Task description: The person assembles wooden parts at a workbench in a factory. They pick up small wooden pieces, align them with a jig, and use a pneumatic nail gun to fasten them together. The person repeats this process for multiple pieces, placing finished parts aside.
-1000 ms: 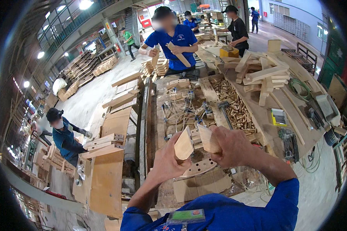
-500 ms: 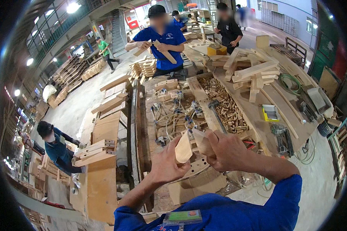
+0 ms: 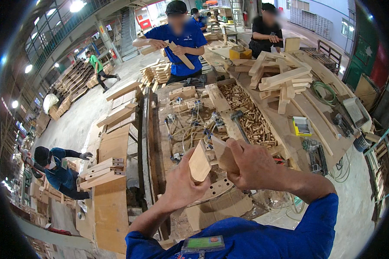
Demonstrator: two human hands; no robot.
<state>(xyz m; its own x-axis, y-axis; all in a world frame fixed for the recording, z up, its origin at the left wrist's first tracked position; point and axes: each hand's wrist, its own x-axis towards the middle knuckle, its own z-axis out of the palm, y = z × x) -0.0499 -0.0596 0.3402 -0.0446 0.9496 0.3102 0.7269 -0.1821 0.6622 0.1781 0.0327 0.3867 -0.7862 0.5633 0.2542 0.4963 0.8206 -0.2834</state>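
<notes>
Two pale wooden pieces, one per hand, raised above the table (image 3: 163, 142), bevelled ends just beside each other.

Observed from the floor: the left hand (image 3: 176, 183) has its fingers wrapped about the left wooden piece (image 3: 200, 164); the right hand (image 3: 257, 166) has its fingers clenched on the right wooden piece (image 3: 224, 156), with a narrow gap between the two. Beneath the hands lie brown cardboard (image 3: 218, 211) and, at its far edge, a curved drilled block (image 3: 218, 189). Beyond, tangled pale tubing (image 3: 190, 136) covers the table's middle; to its right, a hammer (image 3: 237, 115) lies beside a heap of wooden dowels (image 3: 255, 123). Farther right sits a pile of wooden bars (image 3: 285, 80). At the far end, a co-worker in blue (image 3: 188, 41) holds a wooden bar in each hand.
</notes>
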